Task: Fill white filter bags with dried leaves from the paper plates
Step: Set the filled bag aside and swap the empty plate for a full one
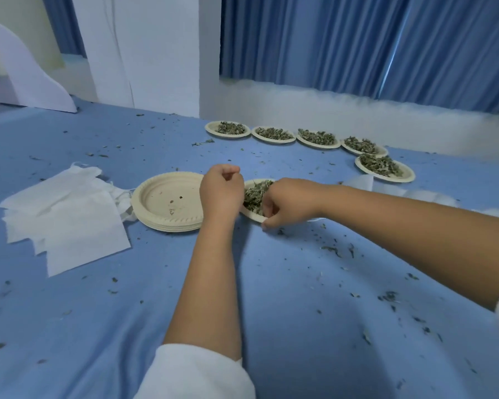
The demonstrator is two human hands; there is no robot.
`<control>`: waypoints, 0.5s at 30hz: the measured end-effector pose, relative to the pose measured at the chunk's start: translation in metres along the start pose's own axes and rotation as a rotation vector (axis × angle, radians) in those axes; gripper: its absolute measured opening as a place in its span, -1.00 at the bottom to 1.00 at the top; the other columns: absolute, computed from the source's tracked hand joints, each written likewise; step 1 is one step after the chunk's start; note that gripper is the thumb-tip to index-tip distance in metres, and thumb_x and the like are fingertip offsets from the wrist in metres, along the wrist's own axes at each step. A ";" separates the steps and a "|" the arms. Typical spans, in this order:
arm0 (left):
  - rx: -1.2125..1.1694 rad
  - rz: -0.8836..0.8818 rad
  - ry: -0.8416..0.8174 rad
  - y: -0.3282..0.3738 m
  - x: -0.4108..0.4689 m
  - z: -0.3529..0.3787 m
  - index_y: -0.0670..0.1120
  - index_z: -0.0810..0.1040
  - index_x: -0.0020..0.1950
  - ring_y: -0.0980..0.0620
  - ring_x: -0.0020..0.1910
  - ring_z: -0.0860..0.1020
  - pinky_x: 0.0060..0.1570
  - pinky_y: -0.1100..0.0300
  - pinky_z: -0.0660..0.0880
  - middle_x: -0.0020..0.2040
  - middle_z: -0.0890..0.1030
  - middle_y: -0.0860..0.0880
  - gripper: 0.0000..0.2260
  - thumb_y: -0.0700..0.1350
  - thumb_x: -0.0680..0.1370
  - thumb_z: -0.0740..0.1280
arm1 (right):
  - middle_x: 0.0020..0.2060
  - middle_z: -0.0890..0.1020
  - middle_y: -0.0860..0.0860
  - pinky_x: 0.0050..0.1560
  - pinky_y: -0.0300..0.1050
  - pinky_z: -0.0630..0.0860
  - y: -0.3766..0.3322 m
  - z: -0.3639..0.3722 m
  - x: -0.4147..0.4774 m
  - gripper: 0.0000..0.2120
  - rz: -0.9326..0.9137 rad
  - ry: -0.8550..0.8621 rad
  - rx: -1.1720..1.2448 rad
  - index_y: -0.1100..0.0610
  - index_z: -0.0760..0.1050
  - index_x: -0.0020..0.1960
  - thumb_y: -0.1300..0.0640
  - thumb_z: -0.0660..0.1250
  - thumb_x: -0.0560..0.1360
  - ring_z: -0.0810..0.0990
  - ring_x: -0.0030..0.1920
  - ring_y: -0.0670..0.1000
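- Two bare hands meet over one paper plate [256, 216] heaped with dried leaves [254, 195], which lies about mid-bench, a little toward the far edge.
- The left hand [221, 192] hangs at the plate's left rim with its back to the camera. Its fingers [228, 171] are curled into a loose fist, and it cannot be told whether they pinch anything.
- The right hand [285, 203] reaches in from the right edge and covers the plate's right side. Its fingers [267, 210] are curled down over the near rim and grip it, with the thumb under the edge.
- Only the leaves between the two hands show; the rest of the plate is hidden beneath them.
- A stack of empty plates [144, 216] stands just left of the left hand, touching or nearly touching the leaf plate. A few crumbs lie on its top plate.
- A loose pile of flat white filter bags [69, 217] lies further toward the left edge, with frayed ends reaching the stack.
- A row of five plates [272, 141], each heaped with leaves, curves along the far edge toward the right, well apart from the hands.
- More white fabric pieces [360, 182] lie behind the right forearm; it cannot be told whether they are filled.
- Leaf crumbs [332, 250] are scattered over the blue-covered bench [271, 283], thickest near the right edge.
- White sleeves [196, 372] end at both elbows.
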State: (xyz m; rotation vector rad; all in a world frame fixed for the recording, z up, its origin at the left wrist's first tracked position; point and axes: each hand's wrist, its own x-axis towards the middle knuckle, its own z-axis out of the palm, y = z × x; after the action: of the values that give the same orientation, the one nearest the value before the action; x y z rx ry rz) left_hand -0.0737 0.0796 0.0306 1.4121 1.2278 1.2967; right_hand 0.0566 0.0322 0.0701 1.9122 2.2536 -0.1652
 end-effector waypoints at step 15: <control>0.203 0.061 0.052 -0.005 -0.005 0.004 -0.16 0.56 0.17 -0.03 0.11 0.54 -0.04 0.25 0.33 0.12 0.60 -0.06 -0.77 -0.27 0.58 0.18 | -0.32 0.66 0.10 -0.27 -0.05 0.50 -0.012 -0.019 -0.017 -0.76 0.061 0.311 0.281 0.21 0.64 -0.20 0.10 0.28 0.52 0.46 -0.40 -0.02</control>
State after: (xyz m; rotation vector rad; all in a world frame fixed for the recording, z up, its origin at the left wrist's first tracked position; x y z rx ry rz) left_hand -0.0706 0.0756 0.0248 1.5781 1.3933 1.2856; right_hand 0.0463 0.0176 0.0919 2.2876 2.4736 -0.1969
